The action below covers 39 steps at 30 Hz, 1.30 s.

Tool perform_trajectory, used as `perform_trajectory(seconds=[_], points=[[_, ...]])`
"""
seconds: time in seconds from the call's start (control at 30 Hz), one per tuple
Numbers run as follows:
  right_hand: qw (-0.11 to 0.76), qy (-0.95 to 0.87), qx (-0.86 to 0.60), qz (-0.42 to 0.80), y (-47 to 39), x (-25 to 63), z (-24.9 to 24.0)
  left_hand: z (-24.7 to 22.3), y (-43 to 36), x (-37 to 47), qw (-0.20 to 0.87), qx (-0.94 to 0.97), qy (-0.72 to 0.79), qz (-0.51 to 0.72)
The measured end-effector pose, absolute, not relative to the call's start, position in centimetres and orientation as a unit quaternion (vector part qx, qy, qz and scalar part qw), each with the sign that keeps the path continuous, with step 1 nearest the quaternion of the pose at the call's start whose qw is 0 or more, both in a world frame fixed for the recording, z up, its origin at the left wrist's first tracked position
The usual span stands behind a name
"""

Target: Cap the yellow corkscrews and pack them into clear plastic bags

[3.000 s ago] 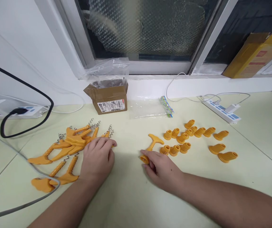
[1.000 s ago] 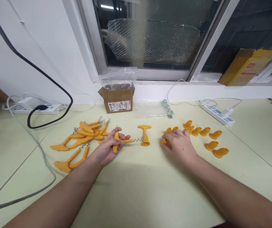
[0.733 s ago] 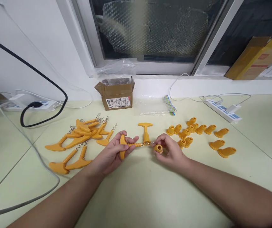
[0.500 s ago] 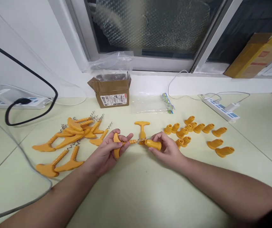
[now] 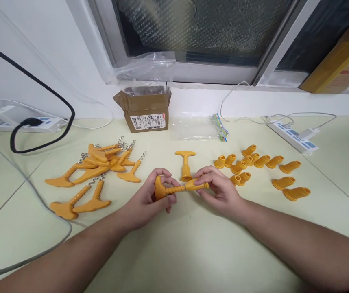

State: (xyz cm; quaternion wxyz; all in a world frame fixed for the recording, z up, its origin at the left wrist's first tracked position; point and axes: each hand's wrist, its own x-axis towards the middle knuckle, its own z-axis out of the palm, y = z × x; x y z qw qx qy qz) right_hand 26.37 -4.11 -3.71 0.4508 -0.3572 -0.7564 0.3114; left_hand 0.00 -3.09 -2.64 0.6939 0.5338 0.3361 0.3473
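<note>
My left hand (image 5: 150, 199) is closed on the T-shaped handle of a yellow corkscrew (image 5: 160, 189), its shaft pointing right. Between the fingers of my right hand (image 5: 219, 189) is a yellow bell-shaped sleeve (image 5: 195, 184). The metal spiral has mostly vanished inside the sleeve's near end; only a short bit shows at the gap. Just behind the hands, a corkscrew fitted with its sleeve (image 5: 186, 167) lies on the table. To the left is a heap of corkscrews (image 5: 98, 162) with bare spirals. Several loose sleeves (image 5: 262, 161) stand or lie right of my right hand.
A brown cardboard box (image 5: 145, 110) with plastic inside sits against the wall, beside a flat clear bag (image 5: 195, 128). Power strips rest at the right (image 5: 293, 136) and left (image 5: 40, 124). A black cable (image 5: 49, 95) loops at the left, above a grey cord (image 5: 44, 209).
The spiral, earlier outside and beside the sleeve, is now inside it. The sleeve has turned in line with the corkscrew's shaft. The camera view has shifted slightly.
</note>
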Motion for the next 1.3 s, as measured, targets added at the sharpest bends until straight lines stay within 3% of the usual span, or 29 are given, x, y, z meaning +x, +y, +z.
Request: perform_trajectory(seconds=[0.2,0.3,0.47,0.6,0.7,0.87,0.93,1.03,1.13,1.3], points=[[0.405,-0.797,-0.321,0.313,-4.8,26.4,-3.0,-1.9,-3.1,0.4,0.719,0.514,0.363,0.295],[0.383,-0.721,-0.378,0.437,-5.3,26.0,-3.1,-2.2,-3.5,0.6,0.681,0.544,0.357,0.335],[0.285,-0.547,-0.406,0.674,-6.0,25.3,-2.8,-3.1,-4.6,0.1,0.530,0.665,0.366,0.378],[0.221,-0.475,-0.363,0.770,-6.1,25.1,-2.6,-3.2,-5.0,-0.3,0.441,0.739,0.356,0.364],[0.289,-0.530,-0.344,0.719,-6.0,25.3,-2.8,-2.7,-4.7,0.1,0.489,0.692,0.368,0.383],[0.405,-0.709,-0.360,0.451,-5.5,25.8,-3.1,-2.1,-3.5,0.7,0.605,0.554,0.408,0.401],[0.410,-0.704,-0.372,0.445,-5.3,25.7,-3.2,-2.1,-3.2,0.7,0.627,0.544,0.406,0.384],[0.399,-0.625,-0.403,0.537,-5.1,25.3,-3.1,-2.3,-3.1,0.6,0.628,0.554,0.410,0.362],[0.381,-0.528,-0.411,0.638,-5.1,25.0,-2.8,-2.4,-3.6,0.5,0.549,0.618,0.408,0.387],[0.286,-0.395,-0.372,0.790,-5.3,25.0,-2.7,-2.7,-4.5,0.1,0.306,0.805,0.274,0.427]])
